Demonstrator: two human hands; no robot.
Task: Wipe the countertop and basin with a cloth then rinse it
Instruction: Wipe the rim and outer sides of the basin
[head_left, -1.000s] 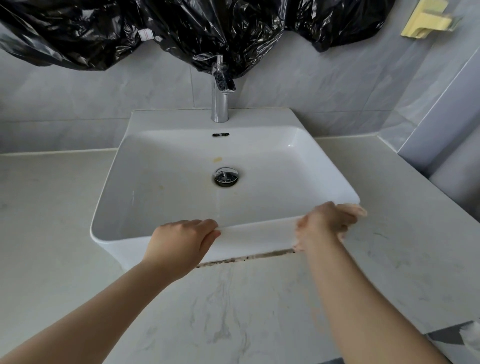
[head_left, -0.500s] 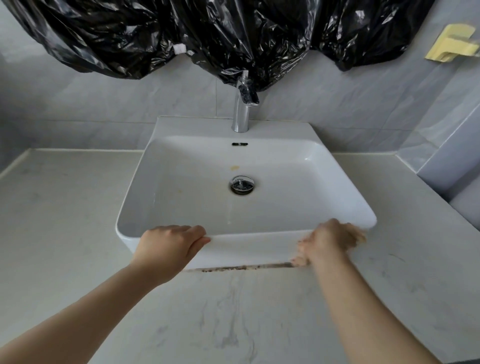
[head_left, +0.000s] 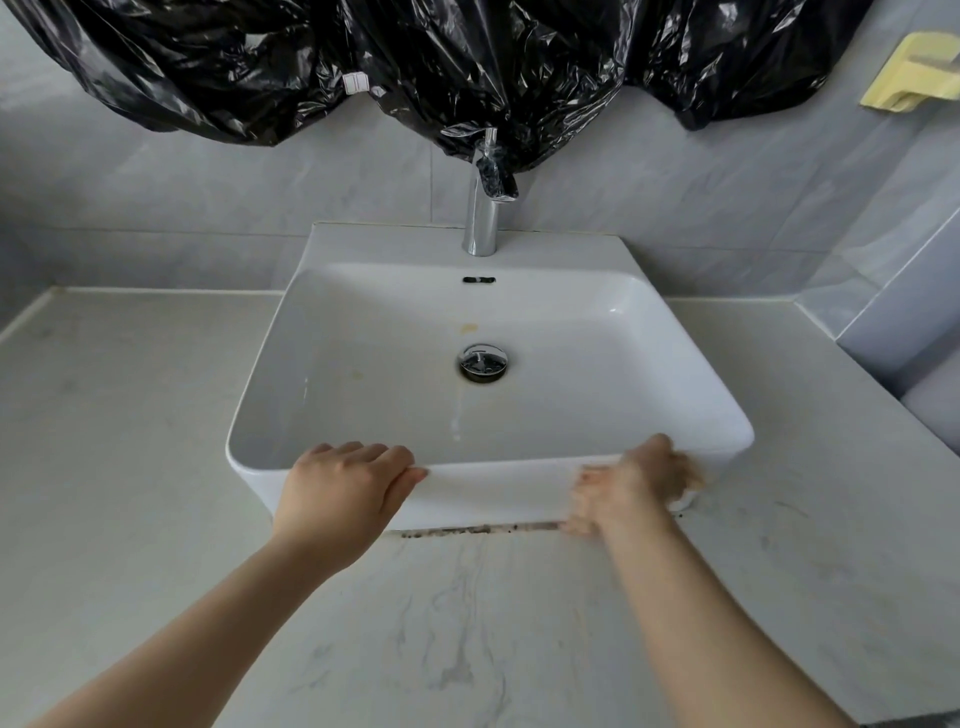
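Left grip holds basin front rim; right grip blurred, closure cannot be told.
Table bears the basin; right grip has shifted inward from the basin's front right corner since a second ago, left unmoved. Judged: front-wall wiping underway. Cloth not discernible, presumably under right grip; grime line remains.

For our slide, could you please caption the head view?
Left hand grips white rectangular ceramic basin rim; right hand blurred.
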